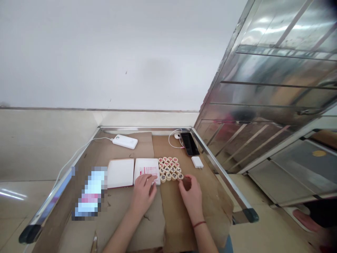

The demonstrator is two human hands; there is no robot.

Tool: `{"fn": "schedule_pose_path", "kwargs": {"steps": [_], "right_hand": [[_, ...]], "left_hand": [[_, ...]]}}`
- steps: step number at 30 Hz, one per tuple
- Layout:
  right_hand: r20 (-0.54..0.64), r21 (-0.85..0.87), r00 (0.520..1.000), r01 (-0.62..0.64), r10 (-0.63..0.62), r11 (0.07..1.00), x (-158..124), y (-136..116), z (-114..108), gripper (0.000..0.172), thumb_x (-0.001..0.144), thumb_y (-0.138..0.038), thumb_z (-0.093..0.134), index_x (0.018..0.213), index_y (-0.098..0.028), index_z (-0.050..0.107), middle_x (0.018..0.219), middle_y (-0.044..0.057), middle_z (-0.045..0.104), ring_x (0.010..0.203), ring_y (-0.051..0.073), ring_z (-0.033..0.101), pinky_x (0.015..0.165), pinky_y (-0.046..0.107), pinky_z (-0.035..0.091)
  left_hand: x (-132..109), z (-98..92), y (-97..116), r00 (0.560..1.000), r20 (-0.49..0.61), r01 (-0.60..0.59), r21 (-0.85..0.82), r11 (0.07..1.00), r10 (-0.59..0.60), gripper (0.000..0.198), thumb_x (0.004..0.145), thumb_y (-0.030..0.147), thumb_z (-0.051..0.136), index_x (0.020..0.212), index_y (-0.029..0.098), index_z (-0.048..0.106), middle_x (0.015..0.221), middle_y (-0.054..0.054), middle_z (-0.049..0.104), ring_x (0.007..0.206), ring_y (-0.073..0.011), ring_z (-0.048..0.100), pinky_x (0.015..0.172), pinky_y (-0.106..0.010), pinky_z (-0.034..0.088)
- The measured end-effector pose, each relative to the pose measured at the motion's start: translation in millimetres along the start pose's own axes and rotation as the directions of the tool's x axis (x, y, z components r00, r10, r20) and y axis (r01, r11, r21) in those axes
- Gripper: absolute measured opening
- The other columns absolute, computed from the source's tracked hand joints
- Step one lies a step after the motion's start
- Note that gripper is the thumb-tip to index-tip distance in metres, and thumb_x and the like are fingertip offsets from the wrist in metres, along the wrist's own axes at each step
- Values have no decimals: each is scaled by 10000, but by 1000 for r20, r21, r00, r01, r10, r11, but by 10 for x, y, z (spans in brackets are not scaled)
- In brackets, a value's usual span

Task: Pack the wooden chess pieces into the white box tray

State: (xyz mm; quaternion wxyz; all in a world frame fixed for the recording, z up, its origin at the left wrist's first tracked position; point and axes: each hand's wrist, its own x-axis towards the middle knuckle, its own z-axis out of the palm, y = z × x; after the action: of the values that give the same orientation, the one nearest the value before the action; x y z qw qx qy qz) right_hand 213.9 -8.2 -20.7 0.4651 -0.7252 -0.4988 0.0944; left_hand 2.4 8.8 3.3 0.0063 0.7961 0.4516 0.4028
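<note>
Several round wooden chess pieces (170, 168) with red and black characters lie packed in rows on the cardboard-covered table (207, 200). My right hand (191, 191) is closed in a pinch on the piece (180, 176) at the near right corner of the group. My left hand (143, 191) rests with its fingers lying flat on the near edge of a white box tray with red print (146, 168), just left of the pieces. A second white box half (120, 173) lies further left.
A white power bank (125, 141) with a cable sits at the back left. A black phone (189, 143), a white earbud case (177, 136) and a small white charger (197, 162) lie at the back right. A metal rail (221, 168) edges the table. A blurred patch (91, 192) covers something at the left.
</note>
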Motion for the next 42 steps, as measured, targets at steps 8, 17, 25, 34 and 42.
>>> {"fn": "schedule_pose_path", "kwargs": {"steps": [8,17,25,34,42], "right_hand": [[-157,98,970,200,-183,975,-134,-401,-43,160,865,-316,484,889,-185,574,860,82,618,826,213,562,755,354,465],[449,-91,751,577,-483,812,65,-1112,549,229,835,-74,431,975,-169,585,943,78,642,922,209,566,840,322,425],[684,-314,669,630,-291,710,241,-1325,874,219,788,-119,531,984,-94,628,1011,170,644,1006,269,549,853,355,386],[644,-185,704,525,-301,831,461,-1317,575,185,837,-149,454,891,-158,631,850,62,677,806,164,598,749,265,418],[750,203,639,25,-172,979,514,-707,-406,206,792,-331,530,832,-178,663,762,25,680,656,161,609,576,248,454]], "left_hand": [[-142,-336,-271,999,40,1,279,960,-12,131,865,210,526,944,237,627,1108,-44,682,1185,-270,530,1048,-501,276],[-153,-266,-331,982,104,117,320,940,-158,80,864,293,602,869,244,666,935,-22,682,929,-223,561,814,-379,356],[-154,-245,-345,977,99,153,295,943,-189,85,865,290,598,845,246,668,930,-15,673,903,-198,551,786,-364,339],[-169,-268,-365,973,107,175,230,957,-203,146,859,266,603,1001,240,627,953,-15,683,904,-204,552,784,-350,351],[-170,-262,-343,975,105,167,235,958,-196,98,872,297,586,843,249,666,926,-21,667,895,-203,555,789,-354,362]]}}
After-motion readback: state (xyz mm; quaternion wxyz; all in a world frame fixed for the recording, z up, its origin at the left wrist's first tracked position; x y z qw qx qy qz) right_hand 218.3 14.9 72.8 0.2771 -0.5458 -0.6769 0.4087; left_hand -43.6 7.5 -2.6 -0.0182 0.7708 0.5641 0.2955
